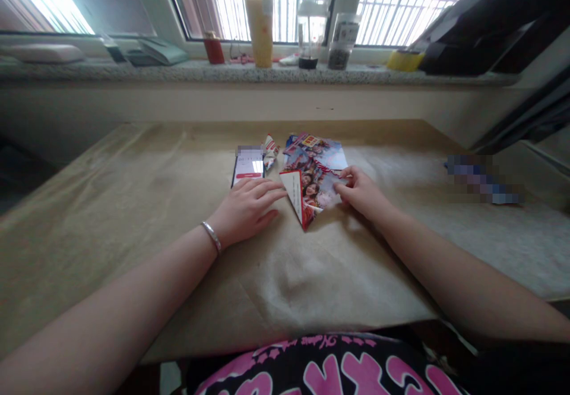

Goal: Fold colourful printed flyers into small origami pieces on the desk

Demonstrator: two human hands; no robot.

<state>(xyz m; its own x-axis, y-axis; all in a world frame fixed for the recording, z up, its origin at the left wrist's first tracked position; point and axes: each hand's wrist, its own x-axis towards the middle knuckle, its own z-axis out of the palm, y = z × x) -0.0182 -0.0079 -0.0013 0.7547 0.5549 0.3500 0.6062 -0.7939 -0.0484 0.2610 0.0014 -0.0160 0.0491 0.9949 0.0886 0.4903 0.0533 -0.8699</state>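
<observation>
Your left hand [247, 208] lies flat, fingers spread, touching the left edge of the colourful folded printed paper sheet [314, 178]. Your right hand [360, 192] pinches its right edge; a red-and-white phone [248, 166] lies just left.

Both bare forearms reach forward and converge toward the middle. The left hand [247, 205] lies palm down, fingers stretched flat and pointing right, a thin bracelet at its wrist. The right hand [361, 192] is curled, fingertips pinched together, pointing left.
</observation>
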